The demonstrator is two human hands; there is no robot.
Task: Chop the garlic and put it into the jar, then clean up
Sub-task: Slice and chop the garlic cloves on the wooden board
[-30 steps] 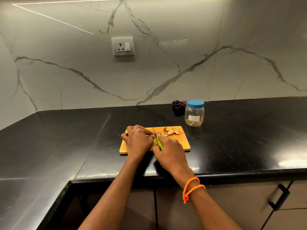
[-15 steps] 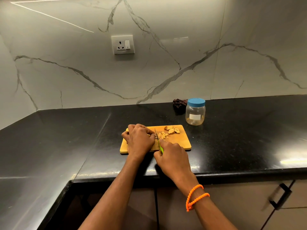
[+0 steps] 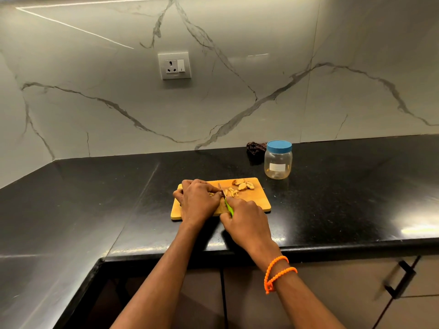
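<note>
The garlic (image 3: 231, 192) lies on the wooden cutting board (image 3: 257, 204), sliced pieces scattered just right of the blade, with a small heap of bigger pieces (image 3: 242, 185) near the board's far right corner. One more piece sits under the left hand (image 3: 198, 201), whose fingers curl down together and pin it to the board; only a sliver of it shows at the fingertips. The right hand (image 3: 247, 220) is closed around the green handle of a small knife (image 3: 225, 198), fingers wrapped tight on it, the blade pointing away from the person and standing between the 2 hands, its edge down at the garlic. An orange beaded bracelet (image 3: 276, 273) loops twice around the right wrist.

The board rests on a black countertop (image 3: 344, 198), close to its front edge. Beyond the board's far right corner, apart from it, stands the clear jar (image 3: 278, 162), upright, its blue lid (image 3: 279, 146) on; it looks empty apart from a white label. Just behind the jar to the left, a dark crumpled cloth (image 3: 255, 148) lies against the marble wall. A white socket (image 3: 174, 65) is set in that wall above. Below the counter, a cabinet door carries a black handle (image 3: 401, 276).
</note>
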